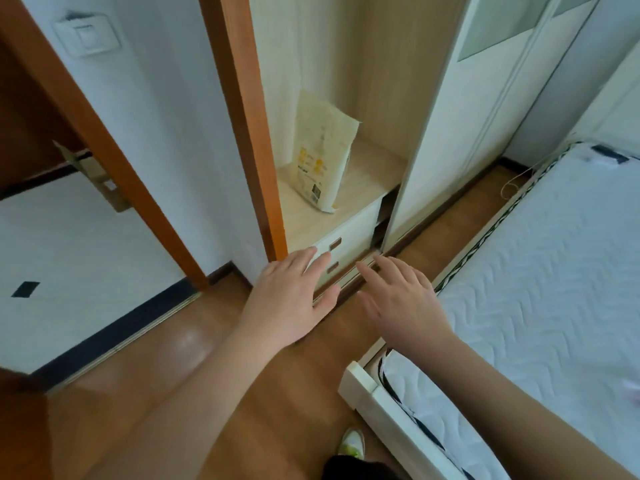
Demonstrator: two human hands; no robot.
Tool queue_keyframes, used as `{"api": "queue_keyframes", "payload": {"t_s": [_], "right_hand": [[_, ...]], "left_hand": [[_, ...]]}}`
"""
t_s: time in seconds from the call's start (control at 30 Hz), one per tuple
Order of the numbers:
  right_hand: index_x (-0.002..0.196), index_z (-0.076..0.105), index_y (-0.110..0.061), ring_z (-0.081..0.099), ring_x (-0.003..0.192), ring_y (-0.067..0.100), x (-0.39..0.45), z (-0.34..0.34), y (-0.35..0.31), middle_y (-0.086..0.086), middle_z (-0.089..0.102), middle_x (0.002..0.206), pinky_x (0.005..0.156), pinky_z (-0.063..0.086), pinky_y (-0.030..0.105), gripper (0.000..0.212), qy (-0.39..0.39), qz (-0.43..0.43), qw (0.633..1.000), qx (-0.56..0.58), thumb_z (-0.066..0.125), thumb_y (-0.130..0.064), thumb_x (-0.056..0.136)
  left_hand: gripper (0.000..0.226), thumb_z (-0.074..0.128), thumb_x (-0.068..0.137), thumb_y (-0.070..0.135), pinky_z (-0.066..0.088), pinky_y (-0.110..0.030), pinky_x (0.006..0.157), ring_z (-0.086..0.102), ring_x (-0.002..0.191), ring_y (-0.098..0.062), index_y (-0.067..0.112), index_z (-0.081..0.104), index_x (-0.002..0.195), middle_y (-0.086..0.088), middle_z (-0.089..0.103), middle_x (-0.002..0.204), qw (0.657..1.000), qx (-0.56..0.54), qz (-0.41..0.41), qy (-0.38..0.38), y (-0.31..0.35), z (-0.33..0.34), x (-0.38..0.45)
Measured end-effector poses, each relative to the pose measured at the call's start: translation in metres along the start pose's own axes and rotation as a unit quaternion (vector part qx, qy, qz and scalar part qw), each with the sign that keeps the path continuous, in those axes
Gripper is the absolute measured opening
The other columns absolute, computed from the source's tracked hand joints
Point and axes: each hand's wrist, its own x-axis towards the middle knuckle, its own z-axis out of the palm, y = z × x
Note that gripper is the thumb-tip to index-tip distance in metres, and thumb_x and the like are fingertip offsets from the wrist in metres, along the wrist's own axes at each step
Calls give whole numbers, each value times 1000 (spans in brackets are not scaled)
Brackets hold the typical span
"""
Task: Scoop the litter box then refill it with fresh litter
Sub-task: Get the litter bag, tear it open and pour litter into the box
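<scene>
The bag of litter (323,157) stands upright on the wooden shelf (367,171) inside the open wardrobe (388,81). It leans back a little toward the back wall. Its long side runs up and down, and its printed face looks out at the person.

Both hands are reaching toward it, and both hold nothing. The left hand (294,299) has straight, spread fingers. The right hand (401,299) has its fingers spread too, loose and flat. The bag is up and ahead of both hands, a bit to the left of the gap between them. The left hand looks nearer to it, and its fingertips (313,252) show in front of the white drawers (349,233) under the shelf. I cannot tell if they touch the drawers. The right hand is in front of the wardrobe's bottom rail (349,277), near the sliding door (460,133).

I think the bag needs 2 hands, 1 on each side, because it looks full and floppy.

The litter box and the scoop are not in view at all. The words on the bag are too small to read, so it is only a guess from the task that it holds litter. The bed (540,265) on the right is cut off by the edge.
</scene>
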Motion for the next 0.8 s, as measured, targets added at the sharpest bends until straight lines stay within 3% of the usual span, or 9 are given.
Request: {"api": "queue_keyframes", "payload": {"t_s": [0.33, 0.5, 0.8], "right_hand": [[143, 39, -28, 39, 136, 25, 79, -9, 59, 4, 43, 147, 111, 31, 43, 51, 65, 57, 996, -5, 37, -49, 96], [145, 35, -28, 34, 139, 25, 118, -10, 68, 4, 39, 150, 112, 28, 42, 52, 65, 77, 995, -2, 36, -49, 97], [146, 35, -27, 34, 139, 26, 199, -15, 49, 6, 37, 151, 112, 29, 42, 54, 73, 94, 992, -32, 37, -50, 97]], "left_hand": [[74, 5, 92, 61, 25, -39, 117, 27, 145, -20, 24, 25, 152, -2, 29, 158, 997, 32, 62, 34, 10, -19, 118], [61, 22, 97, 52, 37, -43, 110, 44, 134, -23, 18, 40, 144, -7, 50, 145, 995, 69, 12, 74, -15, -20, 158], [59, 25, 100, 48, 22, -46, 118, 28, 144, -25, 20, 23, 153, -7, 35, 155, 994, 85, 3, 70, -59, -26, 222]]}}
